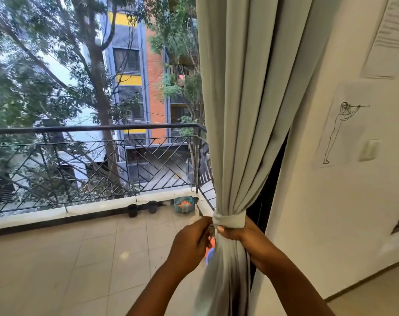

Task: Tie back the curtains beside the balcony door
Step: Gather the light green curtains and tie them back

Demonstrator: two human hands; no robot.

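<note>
here, grey curtain point(246, 110) gathered, band point(228, 221) cinching it

Balcony's got a black metal railing point(98, 128) with diagonal bars, two small dark pots point(132, 210) on the tiled floor point(57, 265) next to a teal bucket point(183, 204). Big tree point(98, 71) outside, plus a building point(137, 65) with yellow and orange panels. Line drawing point(341, 131) and a printed sheet point(390, 35) stuck on the wall point(330, 201).

We see the pale tiled balcony floor point(57, 258) across the lower left; on it, at centre frame against the parapet, stand two dark pots point(132, 210) point(152, 206) and a green basket point(182, 204).
</note>
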